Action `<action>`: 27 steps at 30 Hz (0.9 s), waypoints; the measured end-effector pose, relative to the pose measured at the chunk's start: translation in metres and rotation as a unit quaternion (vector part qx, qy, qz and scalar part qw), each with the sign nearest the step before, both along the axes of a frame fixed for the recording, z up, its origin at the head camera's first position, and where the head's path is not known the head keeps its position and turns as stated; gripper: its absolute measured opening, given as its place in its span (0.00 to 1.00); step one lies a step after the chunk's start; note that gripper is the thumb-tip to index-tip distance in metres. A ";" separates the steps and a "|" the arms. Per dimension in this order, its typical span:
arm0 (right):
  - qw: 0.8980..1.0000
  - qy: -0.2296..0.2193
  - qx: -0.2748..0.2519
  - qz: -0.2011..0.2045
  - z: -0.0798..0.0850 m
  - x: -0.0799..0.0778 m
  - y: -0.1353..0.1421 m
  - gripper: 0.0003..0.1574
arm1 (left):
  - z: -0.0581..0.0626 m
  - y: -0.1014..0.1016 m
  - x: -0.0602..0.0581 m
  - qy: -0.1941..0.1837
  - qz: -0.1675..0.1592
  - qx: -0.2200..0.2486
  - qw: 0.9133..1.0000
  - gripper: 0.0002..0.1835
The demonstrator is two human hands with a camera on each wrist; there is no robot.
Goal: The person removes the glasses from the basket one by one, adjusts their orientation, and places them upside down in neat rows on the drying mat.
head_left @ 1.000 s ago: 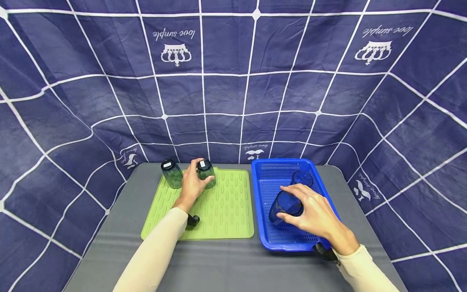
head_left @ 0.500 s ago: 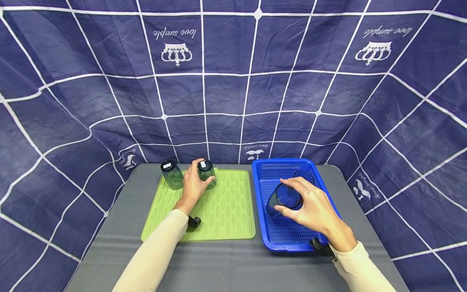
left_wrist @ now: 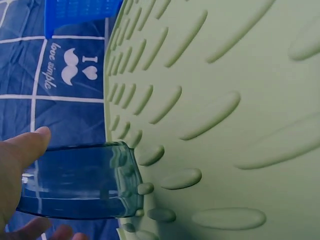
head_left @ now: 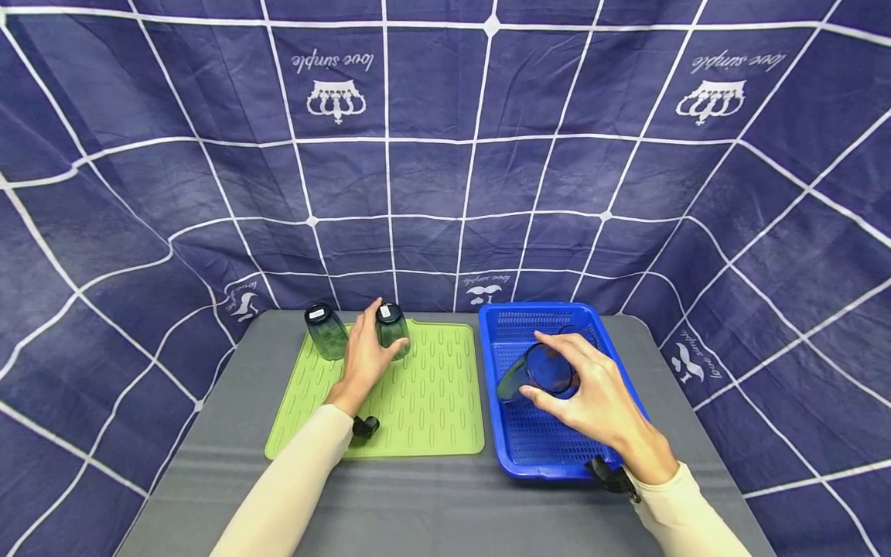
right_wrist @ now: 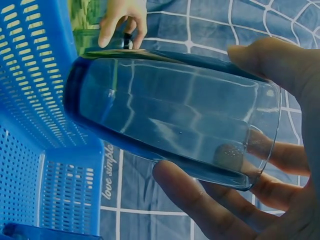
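In the head view my left hand [head_left: 365,356] is around an upside-down tinted drinking glass [head_left: 391,333] on the green ridged mat [head_left: 431,402]. The left wrist view shows the thumb and fingers on either side of this glass [left_wrist: 80,182], near its base; whether they press on it is hard to tell. A second inverted glass [head_left: 326,333] stands to its left. Over the blue basket [head_left: 511,464], my right hand [head_left: 592,391] holds another drinking glass [head_left: 525,379] near its rim. This glass [right_wrist: 165,120] is tilted, its thick base pointing away from the palm.
Another glass [head_left: 579,336] sits in the basket's back right part, partly behind my right hand. The basket stands right of the mat on the grey tabletop [head_left: 418,510]. A blue checked cloth [head_left: 431,178] hangs behind and at both sides.
The glass in my right hand has tilted further, its base swinging left towards the basket's left wall. My right hand has shifted slightly up and left. The left hand stays around its glass.
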State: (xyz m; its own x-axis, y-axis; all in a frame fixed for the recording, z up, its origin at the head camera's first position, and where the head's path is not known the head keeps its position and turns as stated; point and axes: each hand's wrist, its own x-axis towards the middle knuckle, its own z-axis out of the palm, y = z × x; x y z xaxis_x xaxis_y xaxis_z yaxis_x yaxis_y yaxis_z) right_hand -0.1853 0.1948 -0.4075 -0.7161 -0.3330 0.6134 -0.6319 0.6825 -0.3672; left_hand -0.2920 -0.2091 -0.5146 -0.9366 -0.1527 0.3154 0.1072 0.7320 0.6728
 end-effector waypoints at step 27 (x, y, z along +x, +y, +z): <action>0.991 -0.038 -0.126 0.013 -0.002 0.009 -0.017 0.47 | 0.044 0.033 0.075 0.164 -0.076 0.003 0.983 0.40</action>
